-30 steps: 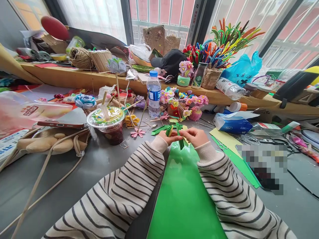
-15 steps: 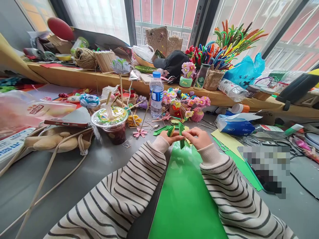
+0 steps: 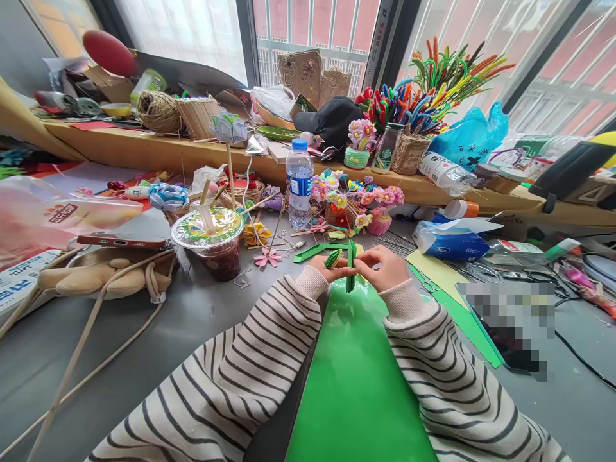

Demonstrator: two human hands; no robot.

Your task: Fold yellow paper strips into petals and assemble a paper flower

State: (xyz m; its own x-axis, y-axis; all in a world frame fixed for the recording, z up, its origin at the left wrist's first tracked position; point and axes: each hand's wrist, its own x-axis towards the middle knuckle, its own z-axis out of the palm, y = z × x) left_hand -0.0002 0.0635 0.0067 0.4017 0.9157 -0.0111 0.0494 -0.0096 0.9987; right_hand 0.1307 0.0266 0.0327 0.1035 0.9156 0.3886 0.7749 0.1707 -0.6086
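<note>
Head: left hand partly hidden

Blue-capped water bottle, lidded drink cup, black cap and twine ball on ledge

Loose cream sleeves, thinly striped in black, end in plain beige ribbed cuffs.

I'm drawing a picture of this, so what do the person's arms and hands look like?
A loose, cream-coloured fabric left sleeve and a matching right sleeve both have thin dark stripes. They end in snug, plain, pale fabric cuffs. The left hand and right hand wear no gloves.
</note>
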